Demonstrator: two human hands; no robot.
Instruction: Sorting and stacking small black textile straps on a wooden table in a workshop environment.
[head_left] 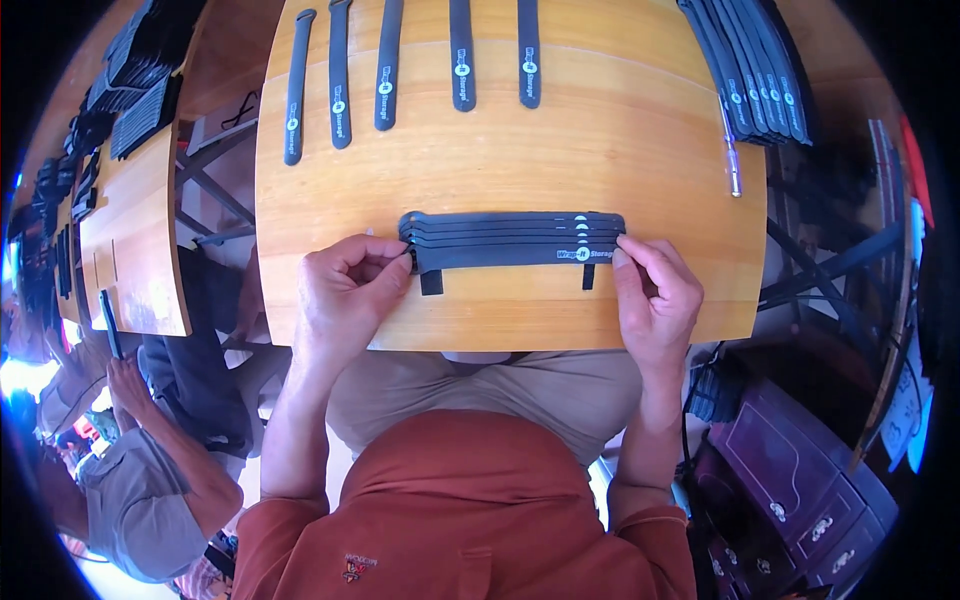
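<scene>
A stack of dark grey storage straps (pixel 500 240) lies crosswise on the table in front of me, the straps overlapping in steps. Each has a rounded end and a pale printed mark near the right. Between thumb and forefinger, my left hand (pixel 350 290) pinches the left end of the nearest strap. My right hand (pixel 660 295) is closed the same way at the stack's right end. Two short black strips, one on the left (pixel 432 284) and one on the right (pixel 588 277), stick out from under the stack toward me.
Several single straps (pixel 386 70) lie spaced out along the wooden table's (pixel 600 150) far side. At the far right sit a strap bundle (pixel 765 90) and a pen-like clear tool (pixel 734 165). Left of me, a co-worker (pixel 150 490) sits at another table (pixel 140 240) bearing piled straps.
</scene>
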